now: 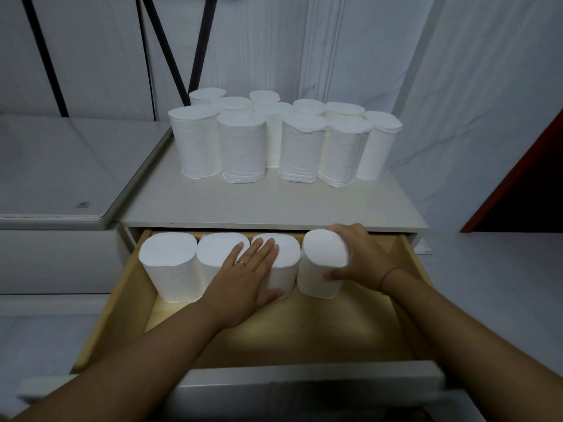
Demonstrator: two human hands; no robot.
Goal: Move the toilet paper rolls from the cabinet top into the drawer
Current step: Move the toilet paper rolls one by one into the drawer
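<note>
The drawer [408, 263] is pulled open under the cabinet top [268, 205], and four toilet paper rolls stand upright in a row along its back wall. The three rolls on the left [170, 260] are already in place and touch each other. The left hand [243, 275] lies flat and open against the third one, fingers spread over its top and thumb on its front side; it seems to steady the row and grips nothing. The right hand [362, 263] is closed around the fourth roll [324, 263], with fingers behind the top and thumb on the front low side. This roll is a little tilted and stands just beside the third one, so I judge it is being put down now.

Most of the work remains. On the cabinet top a group of rolls [243, 147] stands in several rows, about twelve as far as I can count, some half hidden behind others. The front part of the drawer has no rolls yet.
</note>
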